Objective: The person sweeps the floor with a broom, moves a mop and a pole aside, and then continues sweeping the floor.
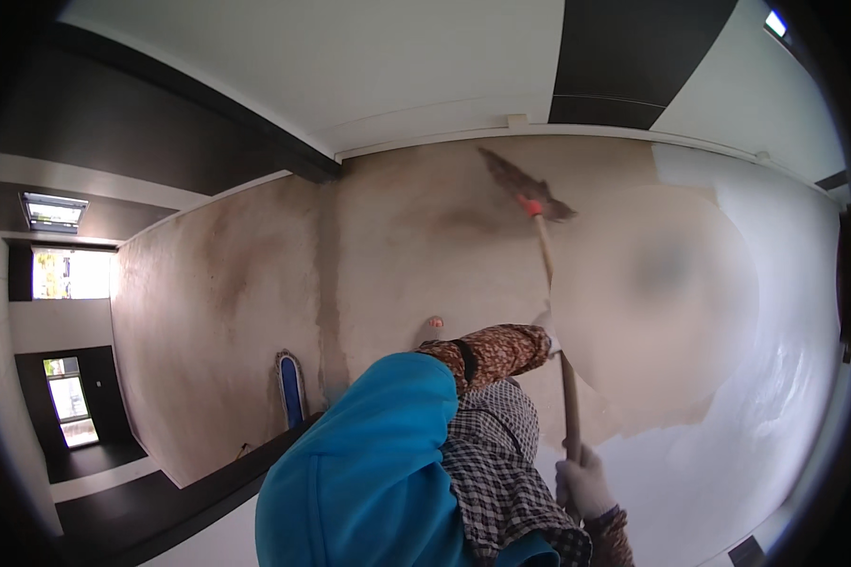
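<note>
Broom position: the broom point(569, 402) runs forward from the person's right side; its dark head point(512, 178) lies over the brown floor point(397, 255), near the skirting point(425, 144). Head-to-floor contact cannot be confirmed.
Left hand: the left hand point(552, 340) is wrapped around the middle of the handle point(545, 250), arm reaching across the front of the body.
Right hand: the right hand point(584, 482) is closed around the handle near its rear end. The hands are apart, both on the one shaft.
Skirting hazard: a longer forward stroke could strike the skirting or the small box point(517, 120) on it. Likely cause: overreach.
Pale floor hazard: a sideways stroke to the right could carry dirt onto the pale floor area point(785, 312). Whether that surface is wet cannot be determined.
Collar hazard: the head could twist or loosen at the red collar point(531, 206) if pressed hard at an angle.
Garment hazard: the rear end could catch the checked garment point(492, 454) if drawn back close to the body.
Foot hazard: a stroke to the left and rearward could hit the exposed toes point(436, 322).
</note>
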The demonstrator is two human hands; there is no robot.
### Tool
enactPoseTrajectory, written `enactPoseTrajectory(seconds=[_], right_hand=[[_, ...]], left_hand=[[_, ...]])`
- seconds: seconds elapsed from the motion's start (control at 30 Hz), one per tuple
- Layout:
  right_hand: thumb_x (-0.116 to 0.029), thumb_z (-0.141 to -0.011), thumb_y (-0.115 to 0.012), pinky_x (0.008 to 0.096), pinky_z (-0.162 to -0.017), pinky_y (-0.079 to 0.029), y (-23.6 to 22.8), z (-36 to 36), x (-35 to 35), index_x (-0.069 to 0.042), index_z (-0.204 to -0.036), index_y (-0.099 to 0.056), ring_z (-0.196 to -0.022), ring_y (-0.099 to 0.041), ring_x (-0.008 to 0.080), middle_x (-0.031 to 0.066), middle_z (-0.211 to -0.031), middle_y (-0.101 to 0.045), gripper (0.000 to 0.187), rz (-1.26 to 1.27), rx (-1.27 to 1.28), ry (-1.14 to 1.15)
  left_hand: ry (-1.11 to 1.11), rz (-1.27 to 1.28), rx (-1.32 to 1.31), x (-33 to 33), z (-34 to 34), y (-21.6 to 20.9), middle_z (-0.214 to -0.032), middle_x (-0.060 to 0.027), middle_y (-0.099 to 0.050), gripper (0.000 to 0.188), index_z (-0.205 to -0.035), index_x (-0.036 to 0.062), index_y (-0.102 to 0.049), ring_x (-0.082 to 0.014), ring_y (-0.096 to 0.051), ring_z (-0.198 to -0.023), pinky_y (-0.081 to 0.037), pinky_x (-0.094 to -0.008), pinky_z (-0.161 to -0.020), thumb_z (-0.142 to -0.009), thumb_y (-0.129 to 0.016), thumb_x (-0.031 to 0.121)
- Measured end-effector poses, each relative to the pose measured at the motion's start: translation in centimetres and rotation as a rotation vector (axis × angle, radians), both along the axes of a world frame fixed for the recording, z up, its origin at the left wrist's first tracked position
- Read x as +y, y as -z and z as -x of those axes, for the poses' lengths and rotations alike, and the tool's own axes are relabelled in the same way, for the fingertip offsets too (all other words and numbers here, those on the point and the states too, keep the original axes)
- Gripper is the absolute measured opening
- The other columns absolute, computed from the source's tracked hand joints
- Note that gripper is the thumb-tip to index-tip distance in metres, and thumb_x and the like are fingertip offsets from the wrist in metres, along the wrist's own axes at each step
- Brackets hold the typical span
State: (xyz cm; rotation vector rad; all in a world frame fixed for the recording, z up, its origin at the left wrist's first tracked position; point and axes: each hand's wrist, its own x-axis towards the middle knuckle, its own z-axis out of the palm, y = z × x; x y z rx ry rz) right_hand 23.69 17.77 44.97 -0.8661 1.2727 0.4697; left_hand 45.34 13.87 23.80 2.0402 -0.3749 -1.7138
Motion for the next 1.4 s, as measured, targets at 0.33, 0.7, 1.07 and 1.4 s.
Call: enactPoseTrajectory(seconds=[0.33, 0.7, 1.07, 1.4], right_hand=[[-0.017, -0.087, -0.055, 0.0293, -0.052, -0.049, 0.3, -10.1, -2.1, -0.006, -0.098, -0.054, -0.059, -0.058, 0.0151, 0.0039, -0.073, -0.057, 0.016, 0.965, -0.544, -0.553], [-0.006, -0.085, -0.046, 0.0294, -0.051, -0.048, 30.3, -20.1, -4.0, -0.007, -0.083, -0.048, -0.057, -0.052, 0.0183, 0.0048, -0.066, -0.050, 0.003, -0.034, -0.070, 0.811], [-0.010, -0.088, -0.050, 0.0375, -0.054, -0.049, 18.8, -48.7, 22.8, -0.008, -0.081, -0.047, -0.055, -0.051, 0.0219, 0.0055, -0.066, -0.051, 0.007, -0.292, -0.141, 0.287], [-0.015, -0.089, -0.049, 0.0384, -0.060, -0.050, 20.1, -44.5, 12.9, -0.004, -0.088, -0.050, -0.070, -0.056, 0.0241, 0.0091, -0.074, -0.052, 0.011, -0.071, -0.180, 0.413]], left_hand=[[0.461, 1.501, -0.240, 12.9, -6.1, -20.3, -0.120, -0.0148, -0.050, 0.051, -0.122, 0.0080, -0.056, -0.0312, -0.048, -0.117, -0.044, -0.0423, -0.095, -0.074, -0.074, 0.013], [-0.290, 1.294, 0.053, 22.1, -15.3, -12.4, -0.084, -0.0044, -0.055, 0.017, -0.084, 0.0057, -0.054, -0.0191, -0.054, -0.078, -0.044, -0.0319, -0.071, -0.080, -0.068, -0.003], [-0.483, 1.126, -0.499, 40.8, -28.2, -29.7, -0.060, -0.0050, -0.053, 0.024, -0.057, 0.0061, -0.045, -0.0207, -0.054, -0.059, -0.049, -0.0360, -0.067, -0.067, -0.061, -0.009], [-0.454, 1.307, -0.359, 38.8, -28.6, -25.6, -0.067, -0.0042, -0.056, 0.017, -0.063, 0.0070, -0.052, -0.0222, -0.056, -0.062, -0.048, -0.0417, -0.079, -0.076, -0.061, -0.001]])
